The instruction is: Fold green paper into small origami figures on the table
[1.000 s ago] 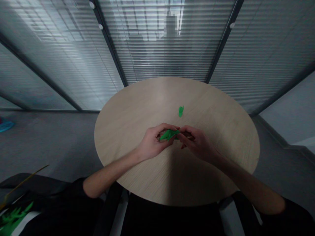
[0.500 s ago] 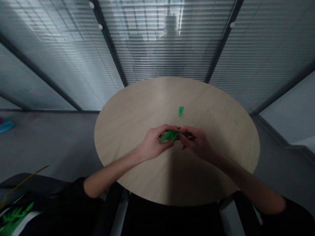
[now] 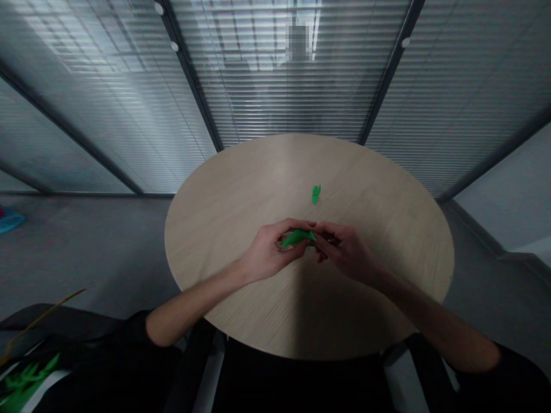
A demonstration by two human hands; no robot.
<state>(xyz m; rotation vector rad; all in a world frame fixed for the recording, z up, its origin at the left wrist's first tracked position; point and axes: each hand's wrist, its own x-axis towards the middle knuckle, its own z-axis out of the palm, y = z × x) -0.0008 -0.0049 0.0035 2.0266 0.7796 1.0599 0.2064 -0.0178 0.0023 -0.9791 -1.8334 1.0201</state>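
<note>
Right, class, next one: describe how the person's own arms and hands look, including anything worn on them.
The left hand and right hand are without gloves. Both forearms are uncovered, with no watch or bracelet visible at either wrist. The left sleeve and right sleeve look black and end around the elbows. Any rings are too small to tell.

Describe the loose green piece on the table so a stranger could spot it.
Find the pale wooden table. Beyond the left hand and right hand lies the loose green piece, small and bright. Unlike the held green piece, it touches no hand.
</note>
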